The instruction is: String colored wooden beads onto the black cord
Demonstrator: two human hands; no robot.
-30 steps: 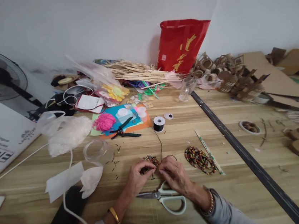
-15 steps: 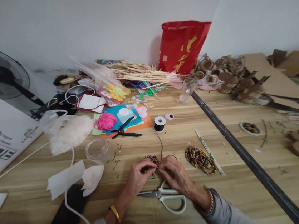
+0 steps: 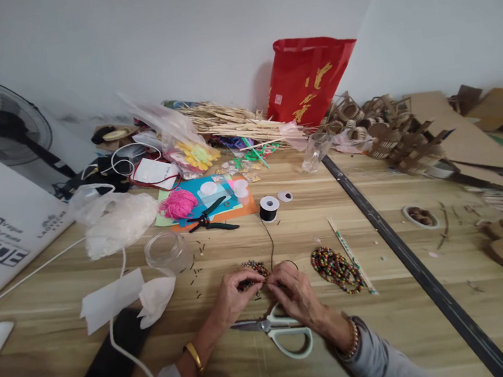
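Note:
My left hand (image 3: 237, 299) is closed in a pinch, its fingertips on the end of a string of small multicoloured beads (image 3: 255, 266). Part of that string lies bunched behind and under the fingers. Fingertip to fingertip with it, my right hand (image 3: 296, 292) pinches a thin black cord (image 3: 271, 244). The cord runs from a white-ended spool (image 3: 269, 209) down to the fingers, and a small loop shows above the knuckles. What exactly sits between the fingertips is too small to make out. Scissors with pale green handles (image 3: 291, 341) lie just below both hands, blades to the left.
Coiled bead strands (image 3: 336, 269) and thin sticks (image 3: 352, 255) lie to the right. Black-handled pliers (image 3: 212, 217), pink yarn (image 3: 178, 204) and a clear jar (image 3: 167, 254) stand left of the spool. A white cable (image 3: 124, 348) crosses the left side. A dark strip (image 3: 388, 233) runs along the table.
Almost nothing differs. Both hands keep their pinch in the same spot, and the view has shifted very slightly.

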